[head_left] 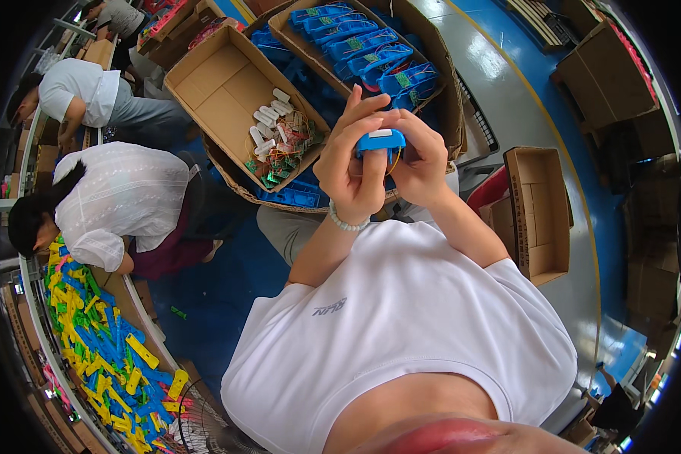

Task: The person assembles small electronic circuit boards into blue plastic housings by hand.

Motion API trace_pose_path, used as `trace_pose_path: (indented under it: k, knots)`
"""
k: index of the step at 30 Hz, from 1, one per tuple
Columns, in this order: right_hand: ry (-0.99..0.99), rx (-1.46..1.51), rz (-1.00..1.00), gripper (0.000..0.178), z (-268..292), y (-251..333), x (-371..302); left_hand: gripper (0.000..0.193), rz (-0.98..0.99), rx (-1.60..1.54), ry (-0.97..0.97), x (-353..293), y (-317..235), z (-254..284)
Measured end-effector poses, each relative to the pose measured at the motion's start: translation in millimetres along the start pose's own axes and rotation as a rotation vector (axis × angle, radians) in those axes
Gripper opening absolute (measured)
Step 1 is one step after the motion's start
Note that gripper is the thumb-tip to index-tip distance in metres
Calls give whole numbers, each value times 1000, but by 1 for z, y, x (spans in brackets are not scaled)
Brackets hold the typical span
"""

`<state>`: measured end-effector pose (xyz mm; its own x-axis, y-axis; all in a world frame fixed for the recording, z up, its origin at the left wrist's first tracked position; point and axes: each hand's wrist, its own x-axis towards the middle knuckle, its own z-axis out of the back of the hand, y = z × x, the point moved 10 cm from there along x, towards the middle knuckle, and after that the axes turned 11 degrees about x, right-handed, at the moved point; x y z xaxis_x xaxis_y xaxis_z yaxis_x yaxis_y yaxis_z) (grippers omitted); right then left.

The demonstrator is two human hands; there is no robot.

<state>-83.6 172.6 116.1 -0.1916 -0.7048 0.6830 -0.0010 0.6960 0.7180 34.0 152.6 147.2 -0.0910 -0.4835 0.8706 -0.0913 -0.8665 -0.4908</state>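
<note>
L hand (349, 170) & R hand (422, 155) both grip 1 curved blue plastic housing (386, 142) w/ 1 white strip (380, 133); visible end lies approx. left-right, full axis unclear.

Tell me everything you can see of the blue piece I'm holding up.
The blue piece is small, smooth and plastic-looking, with rounded edges and a white part showing along its top. Thin yellowish wire hangs beside it. It is held between the left hand and right hand, above the cardboard boxes, with fingers hiding much of it.
</note>
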Motion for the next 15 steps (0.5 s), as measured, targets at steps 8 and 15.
trace_pose_path:
  k: [8,15]
  knots:
    - [90,-240,-171,39,5,-41,-14,23,554,-227,31,-44,68,-6]
    - [-268,138,-561,52,61,-129,-11,49,755,-161,205,-69,104,-5]
